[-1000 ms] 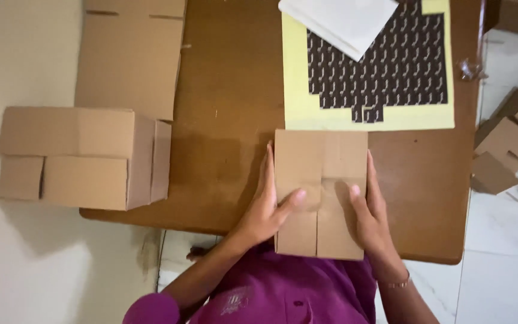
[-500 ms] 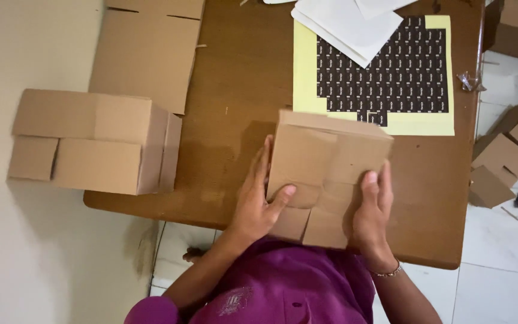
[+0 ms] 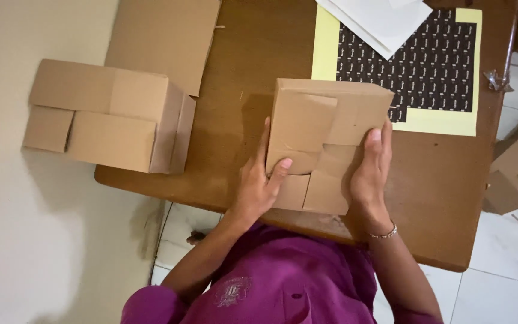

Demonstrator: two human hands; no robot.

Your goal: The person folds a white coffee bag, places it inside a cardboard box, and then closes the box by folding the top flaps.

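Note:
A small brown cardboard box (image 3: 322,129) with interlocked bottom flaps is lifted off the wooden table (image 3: 235,78) and tilted toward me. My left hand (image 3: 259,183) grips its left side, thumb pressed on a flap. My right hand (image 3: 370,171) grips the right side, fingers up along the edge; a thin bracelet sits on that wrist. A yellow sheet with rows of dark stickers (image 3: 418,57) lies on the table behind the box, partly hidden by it.
A finished closed cardboard box (image 3: 106,117) stands at the table's left edge by the cream wall. A flat cardboard piece (image 3: 163,39) lies behind it. White paper sheets (image 3: 382,18) overlap the sticker sheet. Cardboard scraps (image 3: 514,171) lie on the tiled floor at right.
The box was lying flat on the table under both hands; it is now raised and tilted up, with my hands shifted to its sides.

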